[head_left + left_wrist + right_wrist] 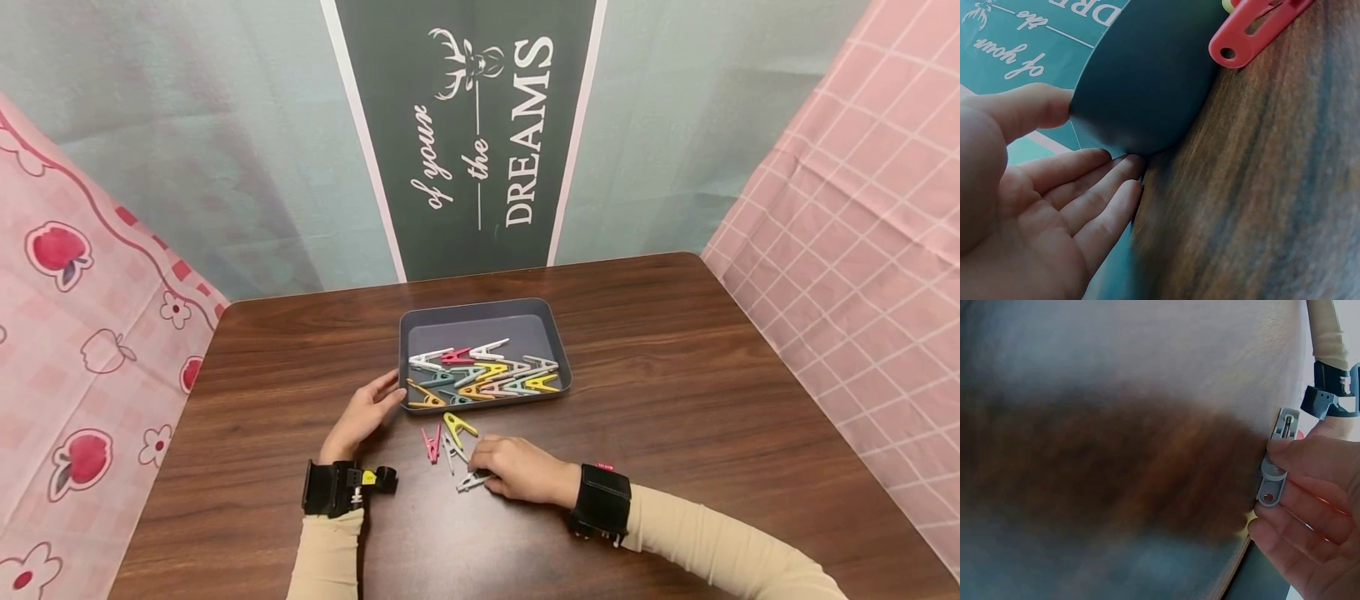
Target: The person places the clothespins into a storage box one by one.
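Note:
A dark grey tray (480,327) holds a pile of coloured clothespins (491,375). My left hand (363,414) touches the tray's near left corner, fingers straight; in the left wrist view its thumb lies at the rim and the fingertips (1130,164) at the bottom edge. In front of the tray, my right hand (522,469) pinches a grey clothespin (1272,478) between thumb and fingers. On the table nearby lie a yellow clothespin (459,427), a pink clothespin (431,444) and a pale grey clothespin (450,450).
The brown wooden table (660,400) extends around the tray. Behind it hangs a printed curtain (480,167) with lettering. Pink cloths flank both sides, a fruit-patterned cloth (82,333) left and a checked cloth (862,208) right.

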Tool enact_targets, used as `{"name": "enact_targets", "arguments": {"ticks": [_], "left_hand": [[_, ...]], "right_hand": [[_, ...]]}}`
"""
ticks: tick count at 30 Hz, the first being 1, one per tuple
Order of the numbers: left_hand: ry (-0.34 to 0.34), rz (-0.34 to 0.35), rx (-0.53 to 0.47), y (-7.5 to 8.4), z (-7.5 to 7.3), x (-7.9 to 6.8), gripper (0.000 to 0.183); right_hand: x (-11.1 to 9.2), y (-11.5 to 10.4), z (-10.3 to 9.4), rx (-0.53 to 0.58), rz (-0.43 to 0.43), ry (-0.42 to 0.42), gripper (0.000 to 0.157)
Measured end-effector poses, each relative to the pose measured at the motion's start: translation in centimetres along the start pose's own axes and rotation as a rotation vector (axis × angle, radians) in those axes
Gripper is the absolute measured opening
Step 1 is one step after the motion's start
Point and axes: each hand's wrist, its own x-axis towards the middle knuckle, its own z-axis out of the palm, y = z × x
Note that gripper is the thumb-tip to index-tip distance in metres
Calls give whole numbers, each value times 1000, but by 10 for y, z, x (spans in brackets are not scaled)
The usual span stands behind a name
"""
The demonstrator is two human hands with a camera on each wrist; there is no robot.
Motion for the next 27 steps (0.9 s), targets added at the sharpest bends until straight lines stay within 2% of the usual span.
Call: {"name": "enact_targets", "arguments": {"ticks": [10,18,27], "left_hand": [[6,-1,4,-2,0,2,57],[4,-4,1,-3,0,3,57],[3,-4,-3,-2,0,3,57]], "right_hand": [[-1,2,-4,13,1,-7,23],[-1,7,-14,1,17,56,23],[-1,12,-18,21,59,75,25]]}}
